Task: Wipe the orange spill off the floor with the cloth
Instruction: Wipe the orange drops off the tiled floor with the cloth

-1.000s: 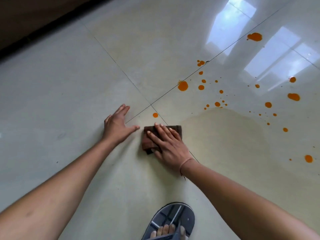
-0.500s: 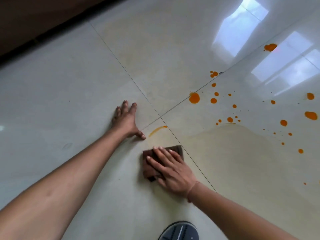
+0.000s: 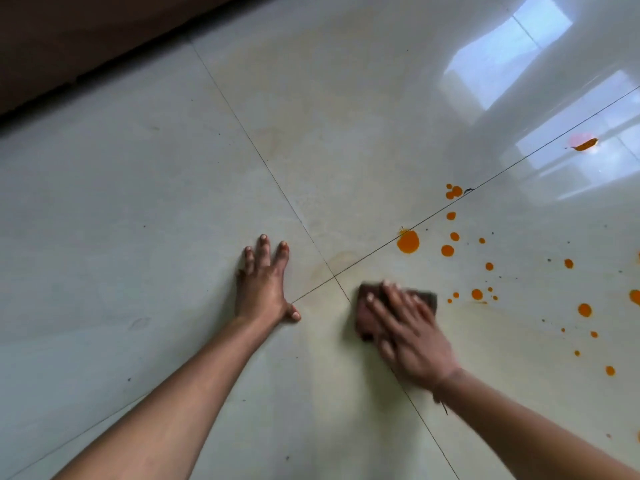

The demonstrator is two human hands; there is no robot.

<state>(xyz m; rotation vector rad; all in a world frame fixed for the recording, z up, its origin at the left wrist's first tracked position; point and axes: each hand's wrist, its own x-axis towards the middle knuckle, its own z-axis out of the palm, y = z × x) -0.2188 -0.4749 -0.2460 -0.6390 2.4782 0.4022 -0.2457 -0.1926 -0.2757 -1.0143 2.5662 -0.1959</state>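
Right grip (image 3: pixel 412 336) flat, fingers straight, pressed cloth (image 3: pixel 427 299) on floor (image 3: pixel 173 202) just right of the tile-joint crossing. Left grip (image 3: pixel 263 285) splayed flat on floor, holding nothing. Mid-wipe, I judged; orange drops (image 3: pixel 408 242) lay unwiped beyond cloth, so next stroke should push forward-right.

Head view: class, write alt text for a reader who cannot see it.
A person's right hand presses a brown cloth on a pale tiled floor, beside scattered orange drops. The left hand rests flat nearby.
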